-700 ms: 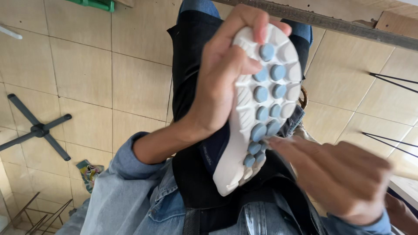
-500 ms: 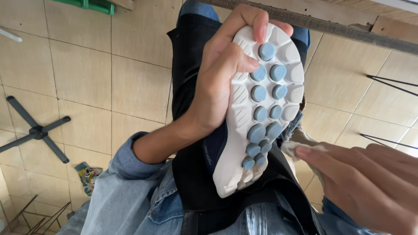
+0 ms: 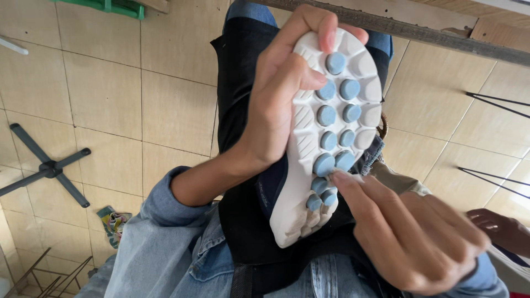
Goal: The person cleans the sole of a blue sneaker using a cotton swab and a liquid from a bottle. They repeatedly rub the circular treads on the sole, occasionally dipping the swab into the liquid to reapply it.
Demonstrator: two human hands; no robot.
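Gripping the shoe sole-up, left hand wraps its fingers over the toe end. Long axis runs from upper right down to the lap. Right hand, fingers extended and holding nothing, touches a blue stud at mid-sole.

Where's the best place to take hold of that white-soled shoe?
Grip the shoe across its narrow midfoot, wrapping in from the side edge as the left hand does. The sole faces up, so the blue studs remain open for the right hand.
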